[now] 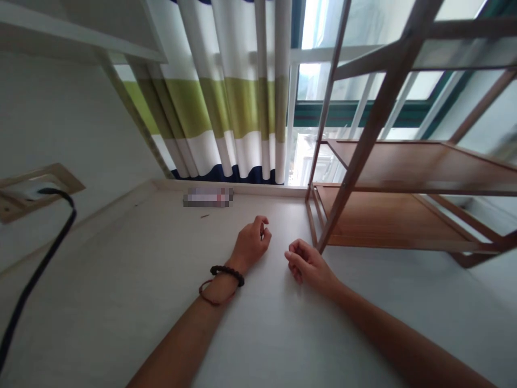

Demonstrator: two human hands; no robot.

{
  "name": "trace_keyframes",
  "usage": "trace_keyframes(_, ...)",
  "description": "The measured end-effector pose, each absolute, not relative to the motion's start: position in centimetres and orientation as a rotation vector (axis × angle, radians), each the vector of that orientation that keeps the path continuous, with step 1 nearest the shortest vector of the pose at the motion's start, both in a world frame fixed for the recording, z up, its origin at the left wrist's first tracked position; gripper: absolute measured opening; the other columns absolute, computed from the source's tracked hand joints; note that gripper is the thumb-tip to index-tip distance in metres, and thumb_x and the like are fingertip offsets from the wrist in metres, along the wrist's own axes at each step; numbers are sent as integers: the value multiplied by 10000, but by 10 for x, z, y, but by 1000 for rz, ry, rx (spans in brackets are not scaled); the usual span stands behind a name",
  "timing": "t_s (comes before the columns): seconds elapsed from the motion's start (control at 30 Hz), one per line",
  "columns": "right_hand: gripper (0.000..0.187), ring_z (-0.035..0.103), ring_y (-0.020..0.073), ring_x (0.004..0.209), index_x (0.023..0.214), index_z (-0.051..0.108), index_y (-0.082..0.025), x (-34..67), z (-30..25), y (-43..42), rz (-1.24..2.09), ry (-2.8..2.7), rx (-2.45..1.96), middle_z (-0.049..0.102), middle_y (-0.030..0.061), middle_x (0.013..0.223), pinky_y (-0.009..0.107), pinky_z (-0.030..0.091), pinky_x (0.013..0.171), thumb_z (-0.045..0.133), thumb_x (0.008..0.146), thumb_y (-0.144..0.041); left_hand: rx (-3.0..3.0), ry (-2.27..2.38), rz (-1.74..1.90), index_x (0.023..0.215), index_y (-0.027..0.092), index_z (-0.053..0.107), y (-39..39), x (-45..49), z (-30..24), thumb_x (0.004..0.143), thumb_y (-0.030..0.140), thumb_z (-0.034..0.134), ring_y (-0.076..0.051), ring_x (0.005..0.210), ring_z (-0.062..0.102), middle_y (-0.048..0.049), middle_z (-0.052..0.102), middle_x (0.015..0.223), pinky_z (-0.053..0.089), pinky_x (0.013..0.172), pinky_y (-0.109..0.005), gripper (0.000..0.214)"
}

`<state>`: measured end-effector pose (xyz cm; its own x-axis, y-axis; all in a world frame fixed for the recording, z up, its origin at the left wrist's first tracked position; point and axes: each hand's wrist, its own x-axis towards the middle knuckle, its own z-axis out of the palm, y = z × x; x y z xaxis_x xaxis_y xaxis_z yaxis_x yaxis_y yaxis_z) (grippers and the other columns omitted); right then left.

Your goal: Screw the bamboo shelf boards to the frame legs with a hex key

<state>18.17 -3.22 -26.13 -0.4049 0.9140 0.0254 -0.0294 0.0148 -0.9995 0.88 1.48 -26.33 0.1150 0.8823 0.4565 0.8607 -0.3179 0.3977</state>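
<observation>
My left hand (pixel 251 245), with a dark beaded bracelet (pixel 228 272) and a thin brown cord on its wrist, is over the middle of the white desk (pixel 169 302). Its thumb and forefinger curl toward each other; a tiny dark spot shows between them, too small to name. To its right, my right hand (pixel 309 265) is closed in a loose curl, thumb against the bent fingers, and anything inside is hidden. The two hands are apart. A small thin brown stick (pixel 205 216) lies on the desk ahead and left of my left hand.
A brown wooden shelf rack (pixel 363 134) stands just beyond my right hand. A blurred-out flat item (pixel 208 197) lies by the desk's back edge. At left, a black cable (pixel 44 264) runs from a wall socket (pixel 60 175). A striped curtain (pixel 230 102) hangs behind.
</observation>
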Motion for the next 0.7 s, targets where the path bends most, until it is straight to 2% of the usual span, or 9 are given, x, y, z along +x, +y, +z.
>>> trace_keyframes(0.13, 239, 392, 36, 373, 730, 415, -168, 227, -257, -50, 1607, -1533, -952, 472, -68, 525, 155, 300, 367, 485, 814, -381, 2341, 1808, 914, 1113, 190, 406, 29, 30, -265, 809, 252, 392, -158, 645, 545, 4, 548, 702, 409, 642, -272, 311)
trace_keyframes(0.23, 235, 446, 50, 408, 734, 466, -150, 261, -255, -54, 1713, -1477, -986, 500, -42, 556, 161, 349, 368, 501, 812, -368, 2354, 1818, 826, 1134, 165, 445, 45, 42, -266, 803, 255, 404, -205, 807, 574, -63, 614, 873, 411, 747, -320, 345)
trace_keyframes(0.33, 210, 542, 101, 539, 813, 521, -156, 282, -256, -45, 1701, -1184, -968, 551, -3, 679, 188, 416, 377, 580, 756, -349, 2339, 1799, 816, 1061, 147, 534, 63, 57, -268, 814, 223, 368, -236, 976, 544, -106, 603, 1065, 378, 846, -349, 308)
trace_keyframes(0.43, 233, 592, 166, 730, 834, 567, -164, 286, -258, -29, 1565, -947, -883, 611, 46, 838, 236, 479, 438, 623, 708, -352, 2318, 1774, 841, 1191, 133, 477, 79, 76, -268, 817, 198, 344, -232, 1019, 533, -117, 577, 1150, 365, 875, -342, 403)
trace_keyframes(0.57, 263, 608, 181, 802, 904, 605, -194, 288, -257, -12, 1501, -730, -775, 647, 30, 907, 304, 533, 564, 581, 721, -381, 2291, 1744, 839, 1324, 132, 346, 103, 101, -267, 803, 196, 356, -244, 963, 569, -133, 602, 1120, 381, 841, -340, 524)
trace_keyframes(0.7, 128, 614, 158, 591, 741, 619, -167, 301, -255, -6, 1423, -585, -859, 652, 11, 713, 308, 540, 512, 582, 670, -266, 2220, 1741, 820, 1337, 163, 337, 131, 115, -265, 810, 226, 343, -259, 845, 606, -125, 661, 982, 410, 754, -346, 531)
